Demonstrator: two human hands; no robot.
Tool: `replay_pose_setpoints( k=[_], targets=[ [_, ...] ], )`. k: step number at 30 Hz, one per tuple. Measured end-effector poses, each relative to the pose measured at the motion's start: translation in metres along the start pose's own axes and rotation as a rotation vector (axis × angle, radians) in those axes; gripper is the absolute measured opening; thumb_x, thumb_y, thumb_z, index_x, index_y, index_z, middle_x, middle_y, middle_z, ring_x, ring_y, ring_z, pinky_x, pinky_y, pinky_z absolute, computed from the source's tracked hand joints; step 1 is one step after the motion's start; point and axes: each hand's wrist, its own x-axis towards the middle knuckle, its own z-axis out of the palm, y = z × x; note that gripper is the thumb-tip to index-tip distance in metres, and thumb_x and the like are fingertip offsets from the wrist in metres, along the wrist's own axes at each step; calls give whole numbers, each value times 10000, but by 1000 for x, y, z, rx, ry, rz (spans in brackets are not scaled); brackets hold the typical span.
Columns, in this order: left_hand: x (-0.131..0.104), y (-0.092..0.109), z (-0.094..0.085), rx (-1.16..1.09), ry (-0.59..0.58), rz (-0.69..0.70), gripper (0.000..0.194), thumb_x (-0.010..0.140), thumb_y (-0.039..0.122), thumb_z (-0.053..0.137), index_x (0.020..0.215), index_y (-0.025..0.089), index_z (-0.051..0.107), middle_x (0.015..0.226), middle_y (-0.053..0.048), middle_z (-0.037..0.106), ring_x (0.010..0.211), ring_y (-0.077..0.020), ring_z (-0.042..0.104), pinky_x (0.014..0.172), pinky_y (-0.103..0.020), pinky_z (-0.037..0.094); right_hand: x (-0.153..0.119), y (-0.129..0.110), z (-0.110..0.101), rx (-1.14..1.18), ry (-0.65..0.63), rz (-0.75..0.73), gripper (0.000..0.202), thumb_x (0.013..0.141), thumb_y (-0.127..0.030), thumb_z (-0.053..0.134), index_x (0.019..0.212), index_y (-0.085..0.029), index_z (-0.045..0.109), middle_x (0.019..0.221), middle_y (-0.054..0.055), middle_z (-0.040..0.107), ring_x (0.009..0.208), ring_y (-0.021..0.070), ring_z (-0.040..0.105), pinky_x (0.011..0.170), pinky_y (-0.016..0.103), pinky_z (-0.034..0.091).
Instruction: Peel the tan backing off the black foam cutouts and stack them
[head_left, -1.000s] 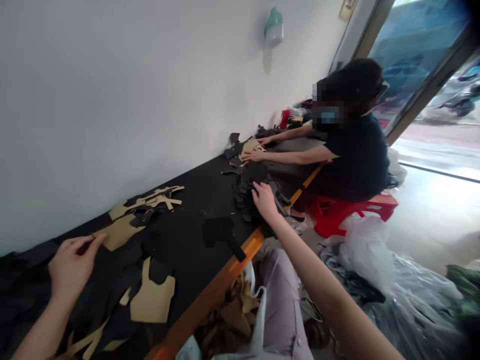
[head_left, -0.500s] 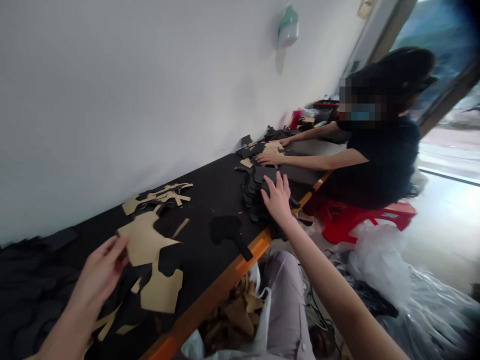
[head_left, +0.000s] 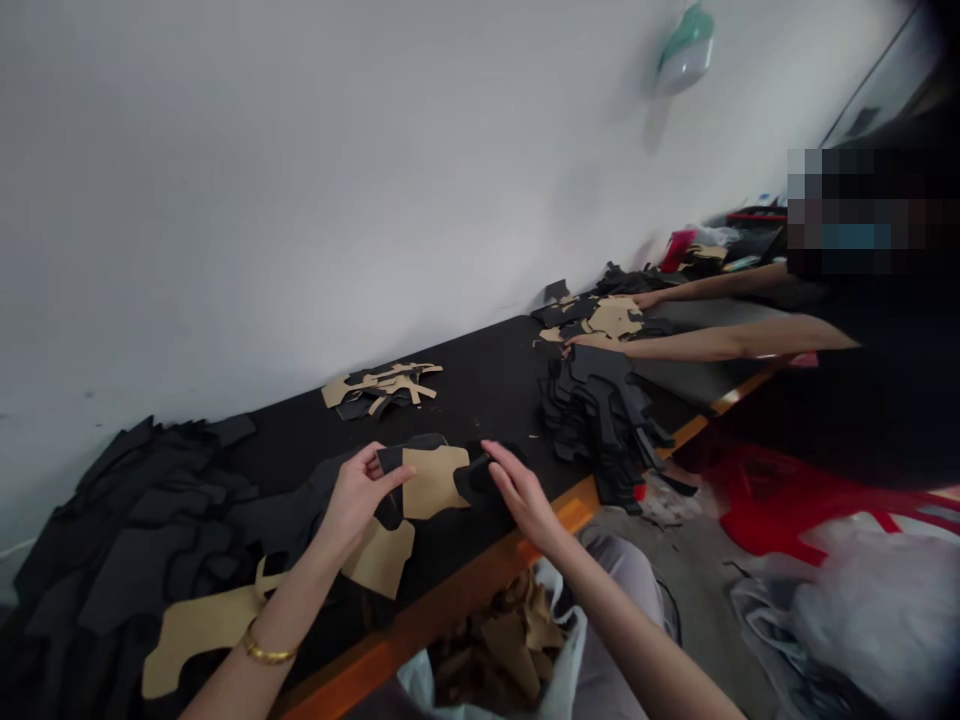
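Note:
Between thumb and fingers, my left hand (head_left: 367, 490) grips a black cut-out piece (head_left: 391, 460), with tan backing paper (head_left: 439, 482) over part of its face. My right hand (head_left: 525, 500) is at the piece's right end, fingers stretched out. The dark part beside those fingertips is blurred, so contact there is hard to judge. Below my left hand lies a loose tan paper piece (head_left: 382, 558). Another curved tan paper piece (head_left: 199, 630) is by my left forearm.
Black pieces are heaped (head_left: 150, 530) at left and stacked (head_left: 600, 400) at right on the black table (head_left: 480, 370). Tan scraps (head_left: 386, 383) lie by the wall. An open bag (head_left: 574, 640) of scraps sits below the edge. A co-worker's arms (head_left: 720, 340) reach in from the right.
My right hand has left the black stack and come over beside my left. My left hand has shifted from a tan paper piece to the black piece. The view has swung left.

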Motion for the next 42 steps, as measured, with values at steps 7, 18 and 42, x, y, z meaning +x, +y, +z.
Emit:
replay_pose_setpoints(
  k=[7, 18, 42],
  targets=[
    [8, -8, -20, -84, 26, -68, 321, 622, 402, 749, 670, 179, 524, 612, 30, 582, 528, -107, 545, 487, -194, 430, 4, -40, 50, 658, -97, 202, 686, 662, -266, 722, 1288, -235, 444, 837, -12, 625, 703, 122, 617, 689, 265, 518],
    [46, -16, -94, -210, 482, 63, 348, 614, 401, 733, 859, 189, 604, 796, -28, 668, 700, -153, 629, 638, -243, 518, -11, -28, 107, 374, 21, 42, 588, 813, -231, 503, 1379, -223, 342, 1116, 102, 597, 1026, 189, 582, 900, 379, 478],
    [-12, -12, -59, 1082, 208, 519, 444, 784, 474, 549, 1166, 251, 583, 1379, -106, 436, 1288, -325, 373, 1072, -483, 282, -47, -40, 20, 546, 98, 441, 403, 852, -507, 493, 687, -148, 574, 576, -15, 582, 298, 19, 328, 313, 182, 199]
  ],
)
